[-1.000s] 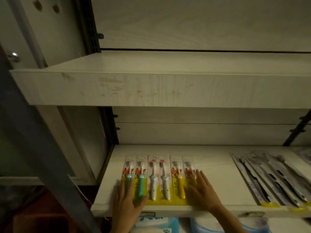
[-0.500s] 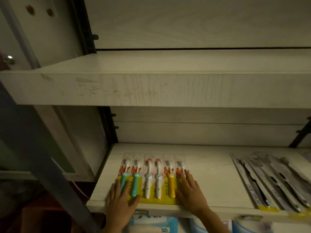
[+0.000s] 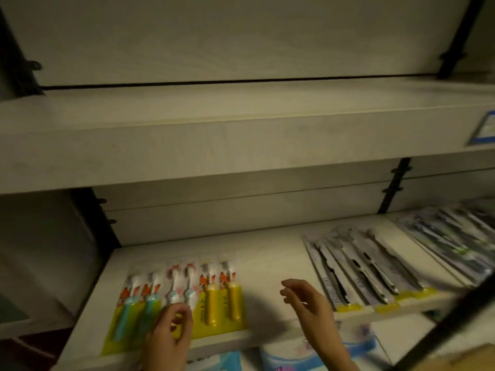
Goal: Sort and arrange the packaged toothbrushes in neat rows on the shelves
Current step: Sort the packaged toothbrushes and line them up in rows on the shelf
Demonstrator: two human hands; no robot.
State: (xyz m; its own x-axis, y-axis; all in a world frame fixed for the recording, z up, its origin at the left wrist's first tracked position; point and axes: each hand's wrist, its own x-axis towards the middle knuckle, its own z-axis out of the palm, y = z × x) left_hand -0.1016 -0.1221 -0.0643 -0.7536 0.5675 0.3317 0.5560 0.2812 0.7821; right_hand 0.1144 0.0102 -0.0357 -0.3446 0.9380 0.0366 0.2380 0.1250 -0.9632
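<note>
Yellow-backed toothbrush packs (image 3: 182, 295): six brushes; left hand (image 3: 168, 336) curled, right hand (image 3: 308, 303) loose, both empty.

No legible text; shelf label (image 3: 483, 128) too blurred.

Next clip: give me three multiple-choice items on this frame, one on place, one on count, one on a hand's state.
1. Where do the yellow-carded toothbrush packs lie?
A. lower shelf, left part
B. upper shelf
C. lower shelf, far right

2. How many yellow-handled brushes show?
A. none
B. two
C. five

3. The right hand is
A. gripping a grey pack
B. open, holding nothing
C. flat on the upper shelf

Key: 1 A, they sit near the lower shelf's left end; 2 B, two yellow handles side by side; 3 B, fingers loosely spread, nothing between them.
</note>
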